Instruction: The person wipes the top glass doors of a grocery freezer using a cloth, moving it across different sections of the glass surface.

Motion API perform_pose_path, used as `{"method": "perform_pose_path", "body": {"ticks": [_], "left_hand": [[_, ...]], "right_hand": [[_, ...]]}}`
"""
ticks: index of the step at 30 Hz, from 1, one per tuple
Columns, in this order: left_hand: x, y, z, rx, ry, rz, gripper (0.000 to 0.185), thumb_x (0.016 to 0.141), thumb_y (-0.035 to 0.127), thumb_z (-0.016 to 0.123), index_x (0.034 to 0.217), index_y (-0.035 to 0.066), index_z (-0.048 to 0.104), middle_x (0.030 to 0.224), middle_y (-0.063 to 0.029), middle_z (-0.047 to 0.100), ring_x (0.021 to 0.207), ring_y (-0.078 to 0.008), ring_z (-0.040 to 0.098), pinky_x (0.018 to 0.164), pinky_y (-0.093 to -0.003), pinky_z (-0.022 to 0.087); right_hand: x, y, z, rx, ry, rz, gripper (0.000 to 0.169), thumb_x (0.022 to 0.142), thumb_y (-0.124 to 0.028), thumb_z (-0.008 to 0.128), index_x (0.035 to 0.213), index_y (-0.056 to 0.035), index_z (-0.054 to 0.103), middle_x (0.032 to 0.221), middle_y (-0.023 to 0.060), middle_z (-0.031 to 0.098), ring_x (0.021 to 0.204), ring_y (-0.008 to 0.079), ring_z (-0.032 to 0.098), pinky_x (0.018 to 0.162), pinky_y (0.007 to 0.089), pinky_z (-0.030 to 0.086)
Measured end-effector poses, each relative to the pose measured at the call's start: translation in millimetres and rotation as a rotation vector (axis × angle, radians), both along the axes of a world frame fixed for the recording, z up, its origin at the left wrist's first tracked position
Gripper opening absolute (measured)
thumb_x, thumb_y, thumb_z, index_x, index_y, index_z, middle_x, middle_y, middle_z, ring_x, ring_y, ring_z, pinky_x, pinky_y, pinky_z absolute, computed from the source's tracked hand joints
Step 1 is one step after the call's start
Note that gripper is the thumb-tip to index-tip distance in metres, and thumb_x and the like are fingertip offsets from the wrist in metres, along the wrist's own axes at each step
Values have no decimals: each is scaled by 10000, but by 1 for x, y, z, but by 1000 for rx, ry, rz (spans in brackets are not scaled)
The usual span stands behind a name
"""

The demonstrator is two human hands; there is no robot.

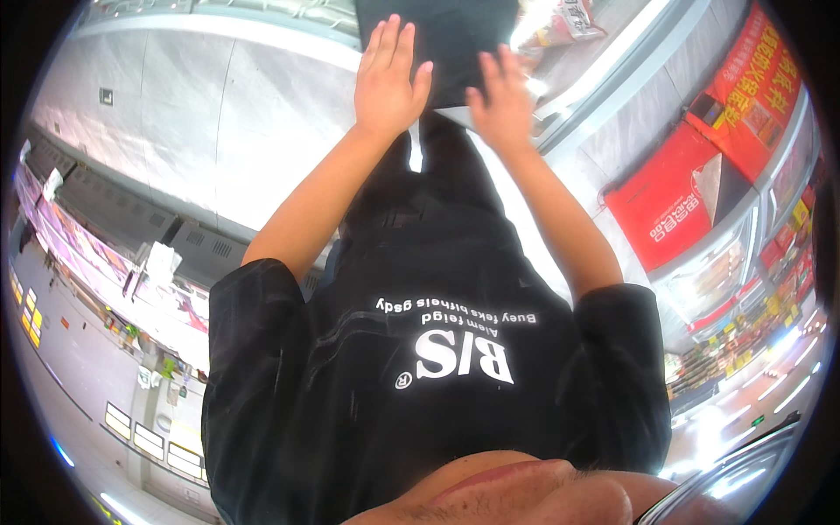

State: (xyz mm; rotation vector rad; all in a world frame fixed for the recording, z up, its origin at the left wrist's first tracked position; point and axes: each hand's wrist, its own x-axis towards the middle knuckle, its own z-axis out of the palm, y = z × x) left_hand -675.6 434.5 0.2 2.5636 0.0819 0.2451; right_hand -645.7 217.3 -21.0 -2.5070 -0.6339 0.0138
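Note:
My left hand (388,82) is over the left edge of a flat black sheet or panel (449,39), back of the hand up. Its fingers lie straight and the thumb stands out to the right. On the other side, my right hand (504,105) is at the panel's right edge, slightly blurred, with its fingers apart. Neither hand grips anything visible. Whether the palms press on the panel is hidden. The panel's top end runs out of view, and its lower edge hangs just above my dark trousers (453,141).
A printed plastic food packet (567,23) lies right of the panel, inside a display case with a pale metal rim (590,85). Red covers (669,197) bearing writing hang farther right. Stocked shelves (728,348) stand beyond. A long grey counter (125,203) runs along the left.

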Motion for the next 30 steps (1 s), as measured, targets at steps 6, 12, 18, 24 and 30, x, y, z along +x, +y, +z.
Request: {"method": "perform_pose_path", "body": {"ticks": [6,12,18,24,30], "left_hand": [[35,1,-112,257,237,-118,679,963,394,598,1541,75,440,1639,-174,365,1523,-357,326,1195,-528,315],[144,-65,-107,291,15,-185,705,942,447,600,1503,36,483,1591,-201,430,1487,-386,366,1162,-538,317],[233,-181,-114,158,-65,-365,614,965,447,574,1465,92,540,1582,-111,467,1495,-278,369,1175,-493,303],[219,-133,-116,17,-33,-392,528,990,377,548,1460,136,543,1599,-66,448,1506,-237,359,1227,-446,276],[200,31,-108,140,-88,-267,566,916,388,605,1415,119,608,1501,-84,573,1422,-266,495,1134,-487,385]], "right_hand": [[26,52,-83,-75,-59,9,510,903,-264,628,1392,-121,603,1546,112,500,1377,270,523,1121,511,412],[104,15,-94,-160,-129,-280,481,976,-339,523,1414,-153,592,1533,64,529,1425,247,469,1142,535,370],[161,-64,-96,-18,-188,-687,440,1048,-287,499,1348,19,600,1458,250,551,1386,416,475,1157,509,361],[152,-23,-92,-200,-95,-755,501,1034,-306,502,1427,2,544,1560,221,454,1421,401,437,1154,579,330],[140,124,-112,-293,-137,-566,587,1005,-395,499,1479,-50,506,1598,153,431,1481,333,374,1169,599,295]]}}
